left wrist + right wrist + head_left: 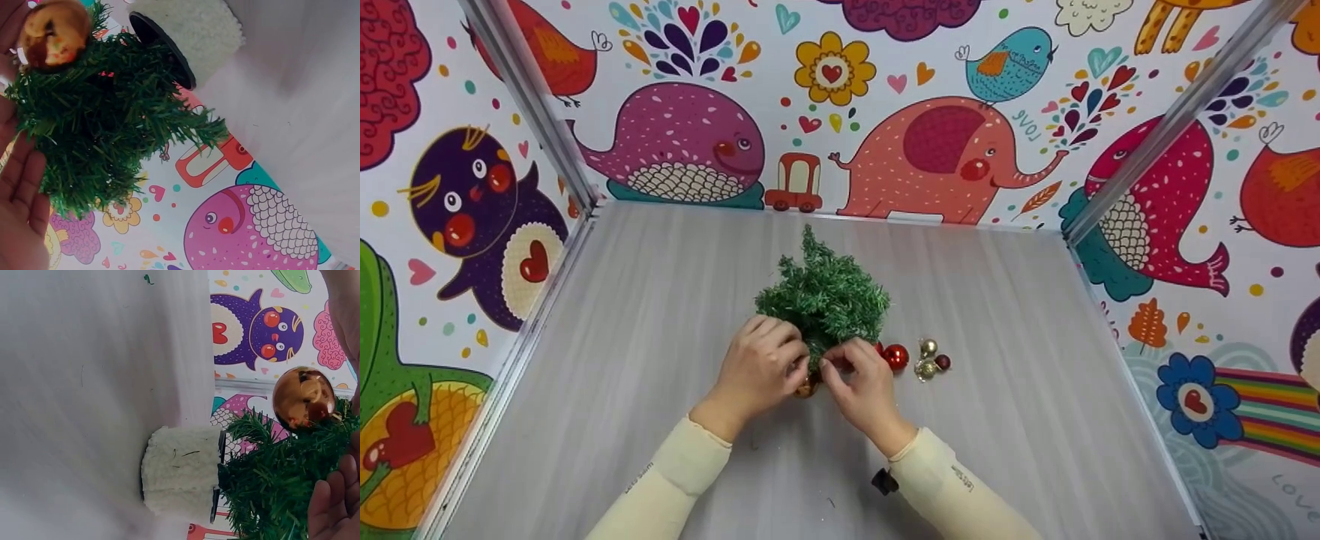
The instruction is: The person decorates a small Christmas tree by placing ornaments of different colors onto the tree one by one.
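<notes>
A small green Christmas tree point(829, 292) stands on the table in a pot point(180, 469) with a fuzzy white covering. On its near side hangs a shiny copper-coloured Christmas ball point(304, 398), also in the left wrist view as a ball point(54, 34). My left hand point(757, 360) and right hand point(866, 386) meet at the top of this ball among the branches, thumbs and forefingers pinching there. Its hanging loop is too small to make out. The other fingers are bent loosely beside the branches.
Right of the tree lie shiny red balls point(895, 357), partly behind my right hand. Farther right are small gold balls point(928, 346) and a dark red one point(943, 362). Small scraps lie on the grey table point(660, 285). Printed panels point(810, 112) and metal posts point(540, 105) surround it.
</notes>
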Action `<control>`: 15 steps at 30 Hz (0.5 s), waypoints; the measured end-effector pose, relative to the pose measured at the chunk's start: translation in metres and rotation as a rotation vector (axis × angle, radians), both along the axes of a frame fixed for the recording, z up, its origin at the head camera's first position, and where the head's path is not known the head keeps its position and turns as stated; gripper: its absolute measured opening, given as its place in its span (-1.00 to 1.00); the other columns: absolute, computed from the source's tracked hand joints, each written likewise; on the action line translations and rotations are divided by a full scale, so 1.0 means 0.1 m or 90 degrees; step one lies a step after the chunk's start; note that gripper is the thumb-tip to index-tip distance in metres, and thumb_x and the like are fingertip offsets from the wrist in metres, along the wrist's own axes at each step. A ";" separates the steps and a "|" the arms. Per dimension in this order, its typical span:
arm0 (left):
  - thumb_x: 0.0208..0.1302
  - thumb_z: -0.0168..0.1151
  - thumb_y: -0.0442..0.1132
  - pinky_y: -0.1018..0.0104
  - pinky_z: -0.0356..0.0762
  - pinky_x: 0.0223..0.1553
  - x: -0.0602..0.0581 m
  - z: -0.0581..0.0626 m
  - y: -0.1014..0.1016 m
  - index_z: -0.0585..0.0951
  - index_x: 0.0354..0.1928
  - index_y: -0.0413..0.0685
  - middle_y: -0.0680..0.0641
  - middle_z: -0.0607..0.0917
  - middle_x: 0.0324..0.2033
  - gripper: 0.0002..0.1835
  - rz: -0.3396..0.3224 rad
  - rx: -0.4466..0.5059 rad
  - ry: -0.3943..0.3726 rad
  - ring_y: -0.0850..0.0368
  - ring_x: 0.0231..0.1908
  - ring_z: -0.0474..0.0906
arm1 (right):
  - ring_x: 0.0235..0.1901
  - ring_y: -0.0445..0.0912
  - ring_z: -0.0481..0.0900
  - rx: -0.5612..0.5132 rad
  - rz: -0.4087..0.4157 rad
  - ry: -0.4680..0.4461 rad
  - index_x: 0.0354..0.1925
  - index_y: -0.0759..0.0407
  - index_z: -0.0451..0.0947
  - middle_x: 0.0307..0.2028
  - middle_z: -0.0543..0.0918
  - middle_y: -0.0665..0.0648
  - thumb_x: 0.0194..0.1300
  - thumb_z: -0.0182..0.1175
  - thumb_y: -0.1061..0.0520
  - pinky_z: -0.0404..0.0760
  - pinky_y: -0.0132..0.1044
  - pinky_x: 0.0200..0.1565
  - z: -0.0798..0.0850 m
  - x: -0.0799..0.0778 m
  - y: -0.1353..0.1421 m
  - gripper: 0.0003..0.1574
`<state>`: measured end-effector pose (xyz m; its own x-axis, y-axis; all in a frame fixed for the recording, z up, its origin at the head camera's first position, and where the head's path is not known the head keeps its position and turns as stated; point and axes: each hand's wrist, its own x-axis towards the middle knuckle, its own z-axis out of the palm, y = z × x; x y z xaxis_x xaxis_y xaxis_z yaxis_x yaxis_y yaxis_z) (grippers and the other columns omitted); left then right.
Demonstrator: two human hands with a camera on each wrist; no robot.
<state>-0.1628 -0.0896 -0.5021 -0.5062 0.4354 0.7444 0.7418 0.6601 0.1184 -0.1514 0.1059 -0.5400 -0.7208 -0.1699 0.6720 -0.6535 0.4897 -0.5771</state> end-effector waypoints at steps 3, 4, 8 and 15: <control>0.02 0.37 -0.30 0.05 0.49 -0.06 0.00 0.00 0.01 0.69 -0.51 -0.04 0.01 0.65 -0.44 -0.96 0.009 0.007 0.002 0.01 -0.34 0.57 | -0.40 -0.19 0.54 -0.002 -0.003 -0.006 -0.35 0.02 0.61 -0.37 0.59 -0.08 0.28 0.29 0.19 0.57 -0.33 -0.38 0.01 -0.01 0.00 -0.93; 0.03 0.37 -0.29 0.04 0.49 -0.06 0.00 0.01 0.01 0.69 -0.52 -0.04 0.01 0.65 -0.44 -0.96 0.014 0.008 0.005 0.01 -0.35 0.56 | -0.40 -0.20 0.53 -0.002 -0.005 -0.008 -0.35 0.02 0.61 -0.37 0.59 -0.08 0.28 0.29 0.18 0.57 -0.34 -0.38 0.02 -0.01 -0.01 -0.93; 0.04 0.37 -0.28 0.03 0.47 -0.02 0.00 0.00 0.01 0.68 -0.51 -0.04 0.01 0.65 -0.46 -0.95 0.031 0.006 0.011 0.00 -0.36 0.57 | -0.40 -0.22 0.53 -0.001 -0.013 -0.021 -0.36 0.01 0.61 -0.37 0.59 -0.09 0.28 0.29 0.16 0.57 -0.32 -0.39 0.02 -0.02 -0.02 -0.93; 0.05 0.37 -0.29 0.02 0.48 -0.01 0.01 0.00 0.03 0.69 -0.52 -0.03 0.02 0.66 -0.47 -0.94 0.049 0.003 0.010 0.00 -0.38 0.57 | -0.43 -0.22 0.55 -0.043 -0.012 -0.057 -0.38 0.02 0.62 -0.39 0.60 -0.08 0.28 0.29 0.20 0.59 -0.28 -0.41 0.02 -0.03 -0.03 -0.90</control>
<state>-0.1613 -0.0867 -0.5024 -0.5266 0.3926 0.7541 0.6906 0.7148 0.1101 -0.1545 0.1026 -0.5381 -0.7814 -0.1126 0.6138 -0.5888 0.4590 -0.6653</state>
